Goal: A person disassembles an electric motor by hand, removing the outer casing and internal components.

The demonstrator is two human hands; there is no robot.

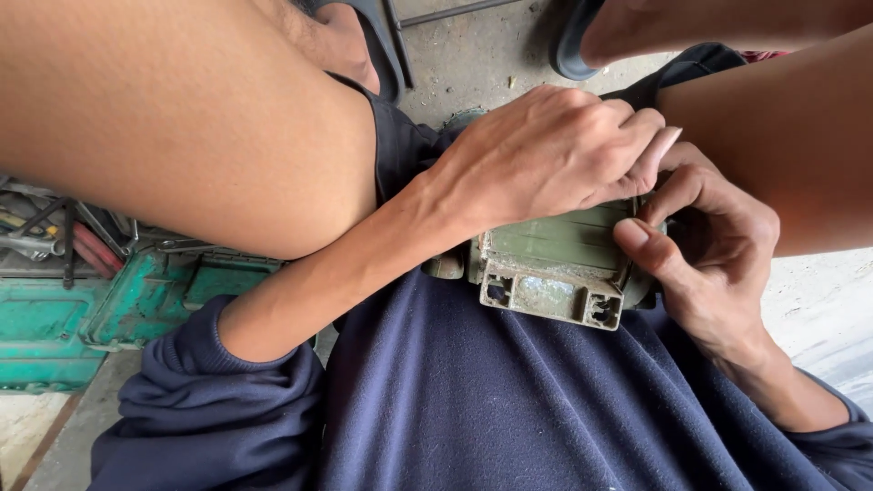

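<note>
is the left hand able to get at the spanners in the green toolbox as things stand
Probably not right away. The left hand is clamped on the grey-green housing with the right hand, and the bare knee lies between it and the green toolbox.

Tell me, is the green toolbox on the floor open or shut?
Open: the green toolbox has its trays spread out, and tools lie exposed inside.

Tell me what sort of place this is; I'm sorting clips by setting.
Probably a small repair workshop: a worn green metal toolbox holding hand tools sits on a stained concrete floor, and both hands work a grimy grey-green housing.
</note>
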